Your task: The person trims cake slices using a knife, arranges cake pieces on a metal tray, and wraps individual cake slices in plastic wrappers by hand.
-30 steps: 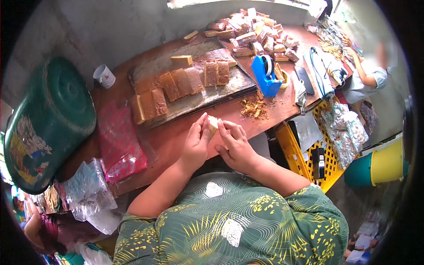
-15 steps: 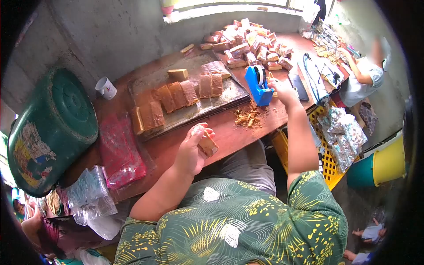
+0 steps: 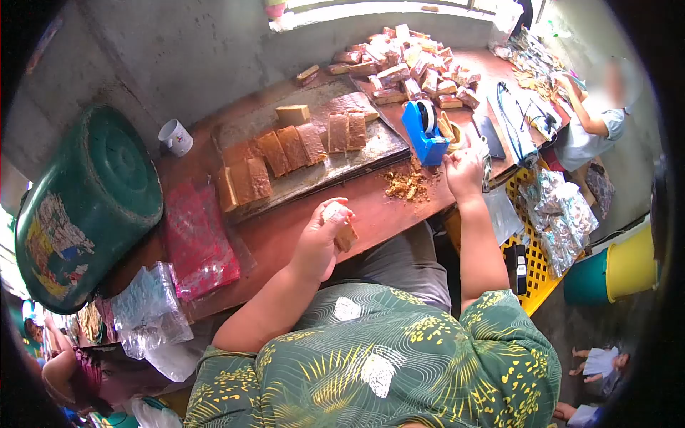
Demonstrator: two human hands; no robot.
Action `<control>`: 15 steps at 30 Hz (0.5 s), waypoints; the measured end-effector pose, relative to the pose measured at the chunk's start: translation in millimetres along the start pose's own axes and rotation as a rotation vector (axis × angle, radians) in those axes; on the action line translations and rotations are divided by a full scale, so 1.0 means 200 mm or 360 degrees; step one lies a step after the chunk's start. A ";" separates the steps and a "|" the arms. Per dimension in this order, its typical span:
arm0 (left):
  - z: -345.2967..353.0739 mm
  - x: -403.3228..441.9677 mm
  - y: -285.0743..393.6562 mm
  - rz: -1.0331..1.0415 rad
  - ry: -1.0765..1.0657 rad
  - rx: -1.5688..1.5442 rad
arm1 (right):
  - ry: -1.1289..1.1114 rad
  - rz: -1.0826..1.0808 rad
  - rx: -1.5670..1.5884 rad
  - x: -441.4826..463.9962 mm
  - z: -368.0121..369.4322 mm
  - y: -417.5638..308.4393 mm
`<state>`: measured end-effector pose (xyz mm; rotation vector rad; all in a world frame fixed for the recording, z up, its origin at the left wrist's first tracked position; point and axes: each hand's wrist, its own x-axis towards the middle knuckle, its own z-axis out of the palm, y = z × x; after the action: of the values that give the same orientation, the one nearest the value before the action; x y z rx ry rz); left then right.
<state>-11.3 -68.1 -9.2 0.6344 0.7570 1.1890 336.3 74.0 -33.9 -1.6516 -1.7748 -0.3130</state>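
Observation:
My left hand [image 3: 319, 239] is wrapped round a small brown-topped cake piece [image 3: 345, 235] above the table's front edge. My right hand [image 3: 464, 173] is closed just right of the blue tape dispenser [image 3: 426, 139]; what its fingers hold, if anything, is too small to make out. Crumbs [image 3: 407, 185] lie below the dispenser. On the metal tray [image 3: 335, 162] stand rows of brown slices [image 3: 291, 148] and a paler block [image 3: 292, 114]. A heap of wrapped pieces [image 3: 407, 68] is at the back of the table.
At left are a green basin [image 3: 93, 207], a white mug [image 3: 175, 137], red plastic [image 3: 200, 242] and clear bags [image 3: 150, 307]. A yellow crate [image 3: 531, 289] with bags stands at right. Another person [image 3: 592, 128] sits beyond the table's right end; more people are at the lower edges.
My right hand left the piece, reached to the tape dispenser, and now is a little lower beside it. My left hand keeps the piece.

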 end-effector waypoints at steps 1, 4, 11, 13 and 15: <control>0.00 0.00 0.00 0.0017 -0.0039 0.0088 | -0.0127 0.0171 0.0412 -0.01 0.01 -0.03; 0.00 -0.02 -0.01 0.0127 -0.0080 0.0358 | -0.0555 0.0421 0.1390 -0.11 -0.06 -0.31; 0.05 -0.07 -0.06 0.0509 -0.0098 0.0627 | -0.1211 -0.0214 0.1691 -0.24 -0.34 -0.99; 0.06 -0.10 -0.05 0.0647 -0.0149 0.0489 | -0.1375 -0.0040 0.1722 -0.27 -0.26 -1.00; 0.05 -0.15 -0.01 0.0437 -0.0096 0.0207 | -0.1523 -0.0066 0.1577 -0.28 -0.21 -0.99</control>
<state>-8.0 -98.1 -0.4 0.9004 0.7156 1.3709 159.8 -27.5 16.0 -1.0185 -2.0274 1.3417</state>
